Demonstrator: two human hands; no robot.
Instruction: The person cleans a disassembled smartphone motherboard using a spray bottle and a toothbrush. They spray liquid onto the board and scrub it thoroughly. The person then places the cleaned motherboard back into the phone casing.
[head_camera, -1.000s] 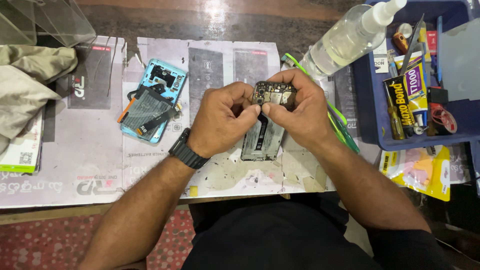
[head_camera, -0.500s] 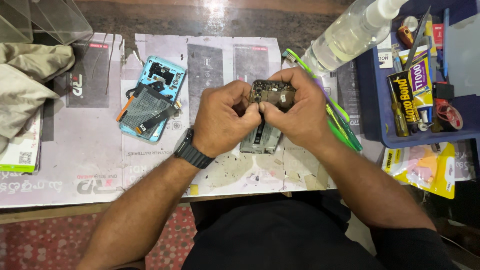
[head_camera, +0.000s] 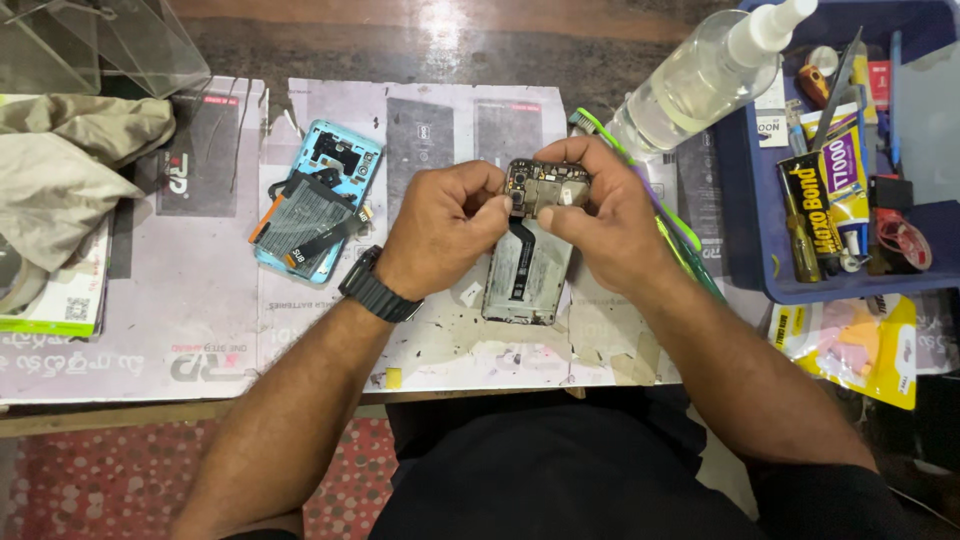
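Observation:
An opened phone body (head_camera: 527, 270) with bare circuit board and a dark ribbon cable lies on paper sheets at the table's middle. My left hand (head_camera: 440, 225), a black watch on its wrist, pinches the board at the phone's top end. From the other side my right hand (head_camera: 605, 215) grips that same top end, fingers curled over it. To the left lies a light blue back cover (head_camera: 318, 200) with a battery and flex cables on it.
A clear spray bottle (head_camera: 700, 80) lies at the upper right beside a blue tray (head_camera: 750, 220) holding glue tubes, tweezers and small tools. A green toothbrush (head_camera: 680, 235) sits under my right wrist. Crumpled cloth (head_camera: 70, 170) and clear plastic boxes (head_camera: 90, 40) are at the left.
Both hands stay on the phone's top end with small finger shifts. The camera view has shifted slightly.

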